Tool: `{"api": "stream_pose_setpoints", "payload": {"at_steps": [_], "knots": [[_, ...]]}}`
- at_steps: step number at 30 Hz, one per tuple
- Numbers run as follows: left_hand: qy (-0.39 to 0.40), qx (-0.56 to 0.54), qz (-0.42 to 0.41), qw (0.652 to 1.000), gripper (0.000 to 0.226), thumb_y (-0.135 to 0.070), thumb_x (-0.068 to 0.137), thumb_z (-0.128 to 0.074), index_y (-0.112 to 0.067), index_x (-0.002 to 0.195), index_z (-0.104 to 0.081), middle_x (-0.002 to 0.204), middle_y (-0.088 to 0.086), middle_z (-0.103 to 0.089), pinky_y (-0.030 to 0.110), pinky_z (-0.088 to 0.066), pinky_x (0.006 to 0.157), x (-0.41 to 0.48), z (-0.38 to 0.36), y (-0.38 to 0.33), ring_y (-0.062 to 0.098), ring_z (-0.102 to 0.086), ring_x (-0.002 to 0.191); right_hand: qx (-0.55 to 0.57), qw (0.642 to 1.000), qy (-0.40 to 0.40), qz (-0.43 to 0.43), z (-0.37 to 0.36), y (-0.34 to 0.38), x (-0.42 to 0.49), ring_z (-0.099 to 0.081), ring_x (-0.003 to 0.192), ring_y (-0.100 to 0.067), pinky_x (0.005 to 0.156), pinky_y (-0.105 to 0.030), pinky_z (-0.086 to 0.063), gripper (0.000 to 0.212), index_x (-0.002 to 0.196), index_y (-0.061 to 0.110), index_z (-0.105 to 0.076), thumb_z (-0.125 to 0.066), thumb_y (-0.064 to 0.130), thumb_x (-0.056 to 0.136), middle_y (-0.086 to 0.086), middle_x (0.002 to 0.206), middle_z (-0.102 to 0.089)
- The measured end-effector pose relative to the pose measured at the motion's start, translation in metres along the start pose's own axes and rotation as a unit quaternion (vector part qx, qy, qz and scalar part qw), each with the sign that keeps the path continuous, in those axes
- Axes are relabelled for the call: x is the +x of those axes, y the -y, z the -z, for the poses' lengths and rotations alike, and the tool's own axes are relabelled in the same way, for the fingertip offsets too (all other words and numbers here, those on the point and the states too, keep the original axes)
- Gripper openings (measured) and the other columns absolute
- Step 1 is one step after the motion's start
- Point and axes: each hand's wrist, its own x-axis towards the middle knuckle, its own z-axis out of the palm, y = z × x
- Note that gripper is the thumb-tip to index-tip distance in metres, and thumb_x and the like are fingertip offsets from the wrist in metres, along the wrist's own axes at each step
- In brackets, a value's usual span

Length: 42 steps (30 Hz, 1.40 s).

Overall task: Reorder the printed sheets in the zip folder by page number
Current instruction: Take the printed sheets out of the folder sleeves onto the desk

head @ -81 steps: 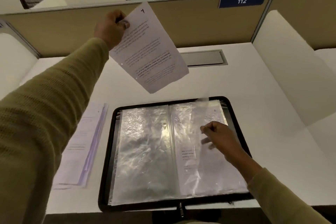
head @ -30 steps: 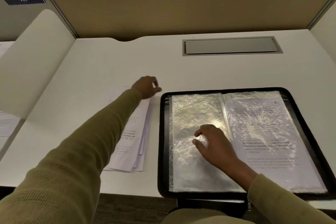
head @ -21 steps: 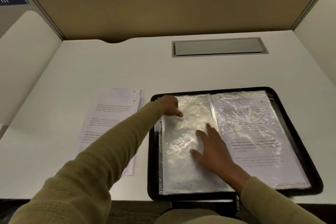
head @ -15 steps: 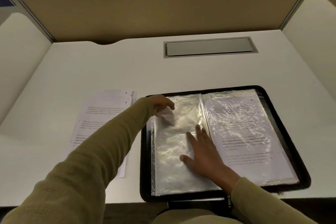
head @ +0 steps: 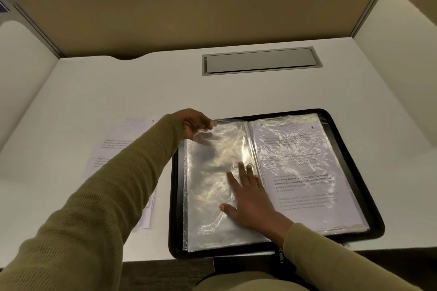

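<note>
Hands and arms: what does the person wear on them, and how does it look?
The left sleeve and right sleeve are long, olive-green, finely ribbed knit, ending at the wrists. The left hand and right hand are bare: no glove, ring or watch shows.

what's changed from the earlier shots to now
The left hand set the raised sheet down on the loose stack beside the zip folder, then moved right and now pinches the top corner of the empty sleeve. The right hand released its pinch and lies flat on that sleeve. The folder stayed open on the desk.
</note>
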Motion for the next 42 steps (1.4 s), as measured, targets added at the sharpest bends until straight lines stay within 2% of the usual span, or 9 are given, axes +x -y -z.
{"api": "stream_pose_setpoints", "payload": {"at_steps": [3,8,13,17,20,23,32,38,42], "knots": [[-0.021,0.028,-0.004,0.999,0.019,0.012,0.082,-0.056,0.0,0.093,-0.067,0.097,0.015,-0.06,0.038,-0.061,0.068,-0.001,0.0,-0.004,0.024,-0.061,0.081,-0.001,1.0,0.001,0.005,0.0,-0.001,0.0,0.03,0.149,-0.034,0.118,-0.043,0.013,0.097,0.16,0.024,0.007,-0.048,0.066,0.093,-0.014,0.161,0.032],[-0.036,0.145,0.007,0.989,0.018,0.0,0.085,-0.064,0.002,0.102,-0.067,0.107,0.021,-0.07,0.021,-0.041,0.043,0.002,0.002,-0.007,0.015,-0.044,0.056,0.0,1.0,0.013,0.014,0.002,-0.004,0.001,0.03,0.148,-0.034,0.119,-0.043,0.013,0.096,0.16,0.024,0.007,-0.048,0.066,0.093,-0.015,0.16,0.033],[-0.14,0.422,-0.063,0.894,0.032,0.001,0.086,-0.063,0.002,0.118,-0.063,0.109,0.012,-0.062,0.028,-0.049,0.075,0.004,-0.007,-0.011,0.023,-0.059,0.095,0.016,0.999,0.027,0.029,0.009,-0.01,-0.001,0.024,0.151,-0.033,0.123,-0.045,0.004,0.094,0.161,0.024,0.002,-0.052,0.061,0.093,-0.013,0.163,0.027],[-0.282,0.518,-0.109,0.8,0.038,-0.007,0.086,-0.059,-0.014,0.122,-0.062,0.123,0.006,-0.06,0.037,-0.041,0.099,0.022,-0.006,0.007,0.027,-0.054,0.115,0.048,0.997,0.035,0.046,0.02,-0.02,-0.003,0.013,0.155,-0.028,0.124,-0.045,-0.007,0.089,0.161,0.025,-0.009,-0.056,0.058,0.093,-0.009,0.168,0.014],[-0.363,0.606,-0.094,0.702,0.04,-0.018,0.09,-0.055,-0.021,0.129,-0.052,0.126,0.008,-0.053,0.043,-0.036,0.101,0.033,-0.01,0.023,0.028,-0.048,0.119,0.094,0.994,0.016,0.054,0.028,-0.034,-0.008,-0.001,0.156,-0.024,0.125,-0.043,-0.017,0.082,0.16,0.024,-0.02,-0.057,0.057,0.094,-0.006,0.169,-0.002],[-0.394,0.621,-0.129,0.665,0.046,-0.023,0.089,-0.056,-0.018,0.134,-0.045,0.127,0.011,-0.046,0.043,-0.037,0.098,0.041,-0.017,0.033,0.029,-0.047,0.116,0.128,0.99,-0.048,0.024,0.042,-0.059,-0.015,-0.019,0.153,-0.021,0.122,-0.04,-0.025,0.073,0.155,0.024,-0.034,-0.059,0.055,0.094,-0.004,0.165,-0.023],[-0.227,0.619,-0.331,0.674,0.045,-0.04,0.089,-0.062,-0.022,0.13,-0.055,0.128,0.008,-0.05,0.04,-0.042,0.097,0.054,-0.11,0.031,0.028,-0.047,0.117,0.091,0.952,-0.135,-0.258,0.086,-0.175,-0.032,-0.03,0.143,-0.039,0.112,-0.048,-0.035,0.079,0.155,0.011,-0.028,-0.064,0.046,0.094,-0.02,0.158,-0.029],[-0.165,0.603,-0.357,0.694,0.047,-0.042,0.088,-0.065,-0.024,0.13,-0.054,0.129,0.004,-0.049,0.038,-0.039,0.102,0.068,-0.17,0.031,0.025,-0.044,0.121,0.15,0.924,-0.18,-0.303,0.102,-0.203,-0.035,-0.056,0.12,-0.035,0.091,-0.043,-0.048,0.06,0.141,0.011,-0.046,-0.065,0.041,0.094,-0.015,0.132,-0.056],[-0.163,0.581,-0.357,0.714,0.048,-0.041,0.089,-0.065,-0.023,0.131,-0.053,0.131,0.004,-0.049,0.04,-0.039,0.103,0.073,-0.192,0.024,0.024,-0.044,0.123,0.187,0.916,-0.203,-0.292,0.104,-0.215,-0.033,-0.064,0.095,-0.026,0.074,-0.032,-0.046,0.025,0.107,0.018,-0.061,-0.07,0.035,0.091,-0.004,0.105,-0.068]]}}
